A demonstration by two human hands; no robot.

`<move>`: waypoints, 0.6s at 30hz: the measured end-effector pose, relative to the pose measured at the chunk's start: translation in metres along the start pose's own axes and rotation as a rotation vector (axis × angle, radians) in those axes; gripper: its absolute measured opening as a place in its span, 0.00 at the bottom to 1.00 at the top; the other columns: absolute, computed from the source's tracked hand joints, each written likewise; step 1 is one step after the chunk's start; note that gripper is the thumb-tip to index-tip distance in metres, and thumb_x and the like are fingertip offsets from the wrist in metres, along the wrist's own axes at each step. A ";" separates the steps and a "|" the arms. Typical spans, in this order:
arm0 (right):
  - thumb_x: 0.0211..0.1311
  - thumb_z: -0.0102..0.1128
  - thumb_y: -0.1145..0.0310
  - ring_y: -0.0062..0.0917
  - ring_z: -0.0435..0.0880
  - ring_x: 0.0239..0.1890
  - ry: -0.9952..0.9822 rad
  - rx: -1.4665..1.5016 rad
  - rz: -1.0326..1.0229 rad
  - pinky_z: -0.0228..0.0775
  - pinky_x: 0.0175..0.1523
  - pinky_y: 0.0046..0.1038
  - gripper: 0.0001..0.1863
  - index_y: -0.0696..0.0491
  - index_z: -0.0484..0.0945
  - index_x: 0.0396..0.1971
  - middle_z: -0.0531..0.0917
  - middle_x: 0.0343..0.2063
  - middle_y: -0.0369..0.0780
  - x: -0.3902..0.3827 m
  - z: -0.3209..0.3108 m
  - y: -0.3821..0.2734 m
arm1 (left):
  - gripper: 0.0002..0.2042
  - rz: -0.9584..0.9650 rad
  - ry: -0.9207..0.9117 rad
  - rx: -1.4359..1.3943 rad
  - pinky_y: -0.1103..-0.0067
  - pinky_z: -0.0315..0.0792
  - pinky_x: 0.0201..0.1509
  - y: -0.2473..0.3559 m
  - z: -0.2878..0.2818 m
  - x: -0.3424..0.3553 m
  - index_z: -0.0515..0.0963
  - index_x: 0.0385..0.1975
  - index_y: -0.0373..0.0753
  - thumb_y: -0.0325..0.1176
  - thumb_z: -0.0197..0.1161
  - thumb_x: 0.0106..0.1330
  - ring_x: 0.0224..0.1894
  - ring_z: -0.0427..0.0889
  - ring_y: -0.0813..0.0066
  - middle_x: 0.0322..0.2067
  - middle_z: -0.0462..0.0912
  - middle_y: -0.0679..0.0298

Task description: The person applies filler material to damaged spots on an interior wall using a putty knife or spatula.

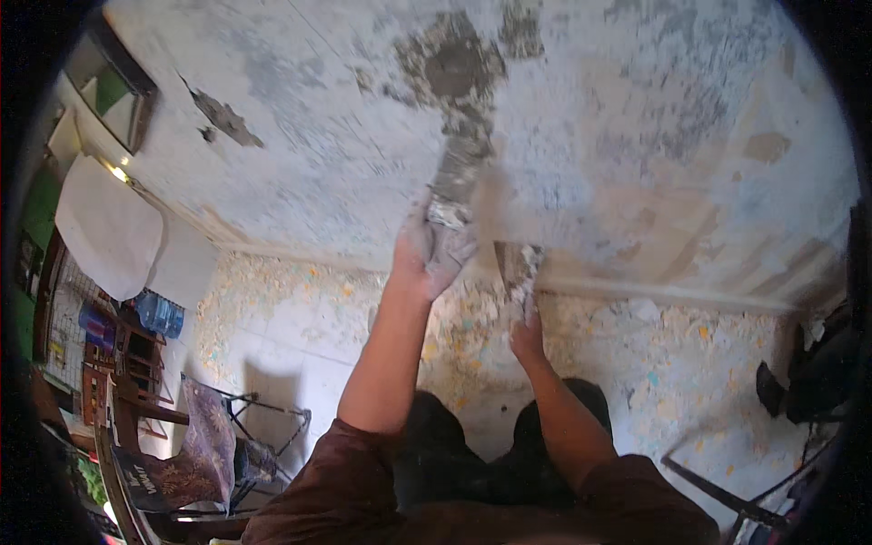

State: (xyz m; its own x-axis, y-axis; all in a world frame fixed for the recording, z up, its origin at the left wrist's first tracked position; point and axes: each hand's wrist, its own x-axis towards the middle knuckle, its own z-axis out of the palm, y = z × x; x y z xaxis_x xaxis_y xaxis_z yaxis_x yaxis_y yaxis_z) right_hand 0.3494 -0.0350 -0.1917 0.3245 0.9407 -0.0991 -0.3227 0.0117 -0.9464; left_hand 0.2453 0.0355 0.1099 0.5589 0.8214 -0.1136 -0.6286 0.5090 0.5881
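Observation:
My left hand (436, 250), coated in pale dust, is raised against the wall with its fingers curled. A whitish-grey mass (447, 214) shows at its fingertips, smeared by motion, and I cannot make out what it is. Just above it, a rough grey patch (454, 68) with a strip running downward interrupts the wall's paint. My right hand (525, 327) is closed round the handle of a putty knife (518, 265), lower and to the right. White paste clings to its broad blade, which points up toward the wall.
The scraped, stained wall (581, 118) meets a floor littered with paint flakes (672, 363). At left stand a folding chair (204, 445), a blue water jug (162, 316) and a pale rounded panel (109, 222). A dark metal frame (727, 495) lies at lower right.

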 end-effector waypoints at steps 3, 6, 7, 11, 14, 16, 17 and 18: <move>0.59 0.46 0.76 0.26 0.66 0.37 -0.001 0.191 -0.006 0.58 0.39 0.25 0.29 0.52 0.56 0.63 0.68 0.39 0.41 0.006 -0.010 0.016 | 0.20 0.520 0.273 0.439 0.80 0.56 0.23 0.036 0.036 -0.004 0.71 0.36 0.39 0.50 0.42 0.71 0.18 0.59 0.79 0.20 0.67 0.67; 0.60 0.47 0.76 0.16 0.67 0.16 -0.026 0.264 0.132 0.63 0.16 0.22 0.31 0.40 0.55 0.63 0.69 0.22 0.32 -0.001 0.005 -0.027 | 0.17 0.823 0.298 0.845 0.82 0.57 0.26 0.054 0.038 0.016 0.73 0.37 0.36 0.45 0.43 0.71 0.21 0.60 0.80 0.21 0.65 0.69; 0.61 0.47 0.76 0.17 0.69 0.17 -0.008 0.235 0.224 0.64 0.17 0.23 0.31 0.39 0.54 0.63 0.68 0.22 0.33 -0.007 0.014 -0.050 | 0.16 1.081 0.342 1.104 0.80 0.60 0.30 0.056 0.032 0.033 0.72 0.42 0.34 0.42 0.44 0.71 0.24 0.63 0.77 0.23 0.67 0.66; 0.67 0.46 0.64 0.19 0.71 0.31 0.030 0.192 0.182 0.66 0.32 0.21 0.29 0.58 0.52 0.64 0.72 0.39 0.39 -0.020 0.017 -0.072 | 0.24 1.510 0.298 1.648 0.68 0.66 0.45 0.049 0.029 0.057 0.61 0.63 0.38 0.32 0.52 0.65 0.40 0.69 0.58 0.38 0.68 0.51; 0.66 0.47 0.64 0.19 0.71 0.32 0.040 0.164 0.176 0.67 0.33 0.21 0.29 0.56 0.53 0.64 0.73 0.40 0.39 -0.025 0.011 -0.080 | 0.29 1.549 0.306 1.861 0.67 0.66 0.47 0.063 0.016 0.070 0.63 0.63 0.45 0.33 0.60 0.59 0.43 0.69 0.53 0.43 0.68 0.50; 0.66 0.47 0.64 0.20 0.71 0.32 0.070 0.181 0.154 0.67 0.31 0.23 0.29 0.55 0.53 0.64 0.73 0.41 0.40 -0.021 0.004 -0.068 | 0.30 1.610 0.273 2.224 0.67 0.67 0.48 0.082 0.012 0.075 0.64 0.62 0.49 0.36 0.62 0.57 0.44 0.69 0.55 0.43 0.68 0.50; 0.66 0.47 0.64 0.20 0.71 0.32 0.074 0.182 0.150 0.67 0.31 0.23 0.29 0.55 0.53 0.64 0.73 0.41 0.40 -0.016 -0.002 -0.052 | 0.30 1.633 0.185 2.246 0.66 0.67 0.48 0.100 0.005 0.084 0.65 0.61 0.52 0.41 0.64 0.56 0.44 0.70 0.56 0.43 0.69 0.51; 0.66 0.47 0.64 0.22 0.72 0.33 0.048 0.189 0.114 0.68 0.32 0.25 0.29 0.55 0.53 0.64 0.72 0.44 0.41 -0.010 -0.012 -0.030 | 0.30 1.627 0.173 2.241 0.66 0.67 0.48 0.113 0.006 0.088 0.65 0.61 0.52 0.41 0.64 0.56 0.44 0.70 0.56 0.43 0.69 0.51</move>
State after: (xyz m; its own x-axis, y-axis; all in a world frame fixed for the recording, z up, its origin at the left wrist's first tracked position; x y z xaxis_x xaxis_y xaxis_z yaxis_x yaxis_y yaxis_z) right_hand 0.3664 -0.0485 -0.1657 0.3169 0.9222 -0.2214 -0.5191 -0.0267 -0.8543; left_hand 0.2268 0.1640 0.1707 0.4728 0.1962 0.8591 0.7139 -0.6568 -0.2429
